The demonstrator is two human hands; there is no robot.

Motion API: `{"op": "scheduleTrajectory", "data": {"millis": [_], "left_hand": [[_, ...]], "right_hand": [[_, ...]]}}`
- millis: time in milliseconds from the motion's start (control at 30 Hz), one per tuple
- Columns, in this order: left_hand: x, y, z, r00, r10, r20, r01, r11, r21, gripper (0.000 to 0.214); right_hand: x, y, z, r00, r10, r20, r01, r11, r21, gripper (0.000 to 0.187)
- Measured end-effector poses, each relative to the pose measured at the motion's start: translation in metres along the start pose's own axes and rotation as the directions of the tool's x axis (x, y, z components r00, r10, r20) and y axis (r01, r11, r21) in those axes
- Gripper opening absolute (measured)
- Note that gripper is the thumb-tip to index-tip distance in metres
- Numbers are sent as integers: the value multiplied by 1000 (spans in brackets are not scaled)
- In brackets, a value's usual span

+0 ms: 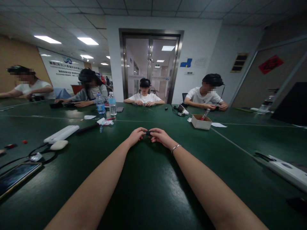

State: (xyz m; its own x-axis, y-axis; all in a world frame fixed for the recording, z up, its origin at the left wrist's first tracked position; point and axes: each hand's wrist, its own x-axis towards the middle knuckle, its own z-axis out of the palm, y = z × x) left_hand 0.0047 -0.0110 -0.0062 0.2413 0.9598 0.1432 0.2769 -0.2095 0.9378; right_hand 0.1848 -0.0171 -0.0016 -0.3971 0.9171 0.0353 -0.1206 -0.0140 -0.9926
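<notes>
Both my hands meet over the dark green table, pinching one small black object between them. My left hand has its fingertips closed on the left end, where a lighter, metal-like bit shows. From the other side, my right hand grips the right end with thumb and fingers; a silver bracelet circles that wrist. The object is short and dark, too small here for me to tell its exact kind.
Left lie a phone, cables, a white power strip and a white rounded item. Water bottles and papers stand farther off. An open box is to the right, a white device beyond. Several people sit around.
</notes>
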Motion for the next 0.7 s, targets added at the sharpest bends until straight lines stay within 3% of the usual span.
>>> {"op": "scheduleTrajectory", "data": {"millis": [700], "left_hand": [[0, -2, -1, 999, 29, 18, -29, 1000, 4, 27]], "right_hand": [[1, 0, -1, 1000, 8, 6, -7, 1000, -22, 17]]}}
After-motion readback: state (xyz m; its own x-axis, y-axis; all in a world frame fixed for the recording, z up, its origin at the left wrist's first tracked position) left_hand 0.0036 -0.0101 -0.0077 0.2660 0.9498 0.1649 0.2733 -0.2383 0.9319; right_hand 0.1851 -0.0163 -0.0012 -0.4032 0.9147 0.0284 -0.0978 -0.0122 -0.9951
